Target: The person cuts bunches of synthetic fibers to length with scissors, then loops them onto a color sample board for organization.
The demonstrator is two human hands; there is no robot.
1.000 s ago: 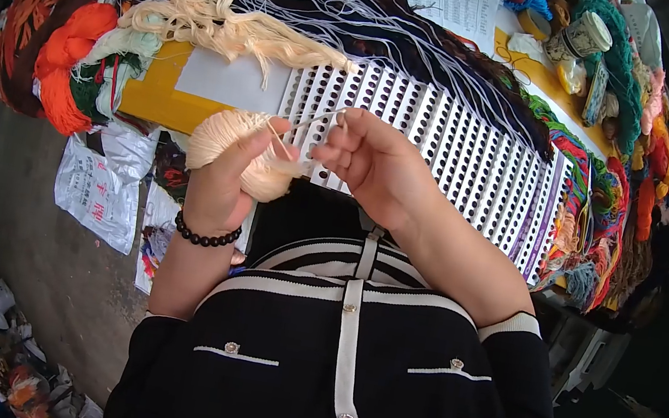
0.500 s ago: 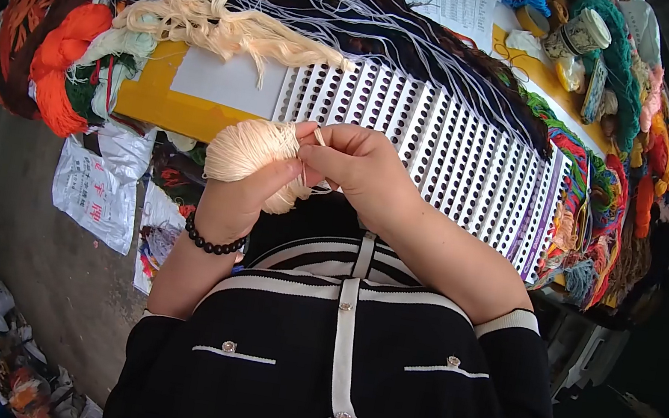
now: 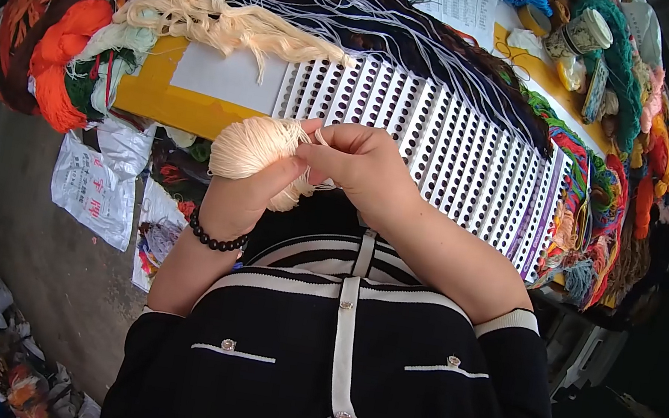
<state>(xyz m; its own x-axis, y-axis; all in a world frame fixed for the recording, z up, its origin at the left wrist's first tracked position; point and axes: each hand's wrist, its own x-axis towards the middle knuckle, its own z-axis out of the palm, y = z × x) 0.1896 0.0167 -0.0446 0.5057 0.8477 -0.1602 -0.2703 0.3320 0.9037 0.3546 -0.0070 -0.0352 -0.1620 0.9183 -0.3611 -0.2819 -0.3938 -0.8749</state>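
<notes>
The peach thread skein (image 3: 251, 145) is held just before the near-left corner of the perforated white board (image 3: 471, 164). The left hand (image 3: 236, 199) is closed round it from below. The right hand (image 3: 368, 171) has its fingertips pinched on the skein's strands and covers part of the board's near edge. Beyond the board lie a loose cream skein (image 3: 216, 18) and dark threads (image 3: 363, 14). Orange yarn (image 3: 62, 60) lies to the board's left.

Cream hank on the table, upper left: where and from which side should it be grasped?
Probably the thick middle of the cream hank, from above, grip across the strands. The curly left end is loose and the right end thins to a wispy tail by the perforated board, so either could slip. Left hand and right hand hold the peach skein.
</notes>
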